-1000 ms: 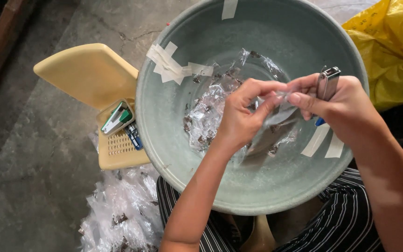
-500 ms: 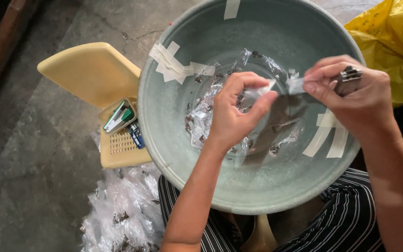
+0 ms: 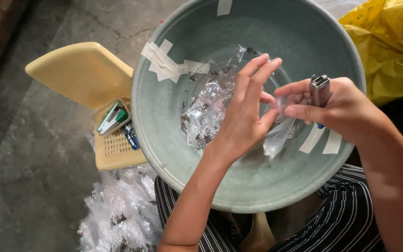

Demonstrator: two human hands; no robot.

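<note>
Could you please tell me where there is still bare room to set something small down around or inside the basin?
Inside the green basin, the near wall below the left hand is bare, as is the far wall. The concrete floor left of the yellow stool is open. Crowded: the basin's middle under the clear packets, the small yellow basket, and the floor packet pile.

Soft daylight is falling evenly from above, leaving the basin bright and the floor at the left dimmer. Glare is glinting on the clear wrappers. Both hands are casting faint shadows; focus is staying sharp.
</note>
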